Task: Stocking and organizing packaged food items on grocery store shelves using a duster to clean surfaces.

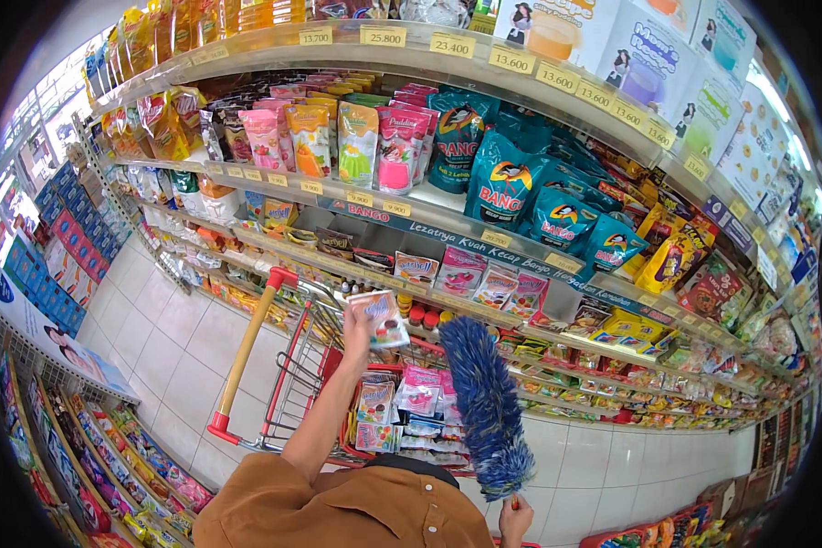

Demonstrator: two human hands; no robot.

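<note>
Pinched in my left hand (356,331) is a small white sachet (384,321) with a red-brown picture on it, lifted in front of the shelf. My right hand (516,519), low in the picture, grips the handle of a fluffy blue duster (486,402). Its head points up toward the lower shelves. Below my left hand, a red shopping cart holds more sachets, among them pink packs (418,391) and whitish ones (374,404). A shelf row beyond my left hand carries similar sachets (463,270), standing upright.
Teal pouches (504,183) and colourful stand-up packs (356,142) fill the shelf above. The shopping cart's handle (251,356) is at my left, over a white tiled floor (160,361). Another display rack (100,457) stands at the lower left.
</note>
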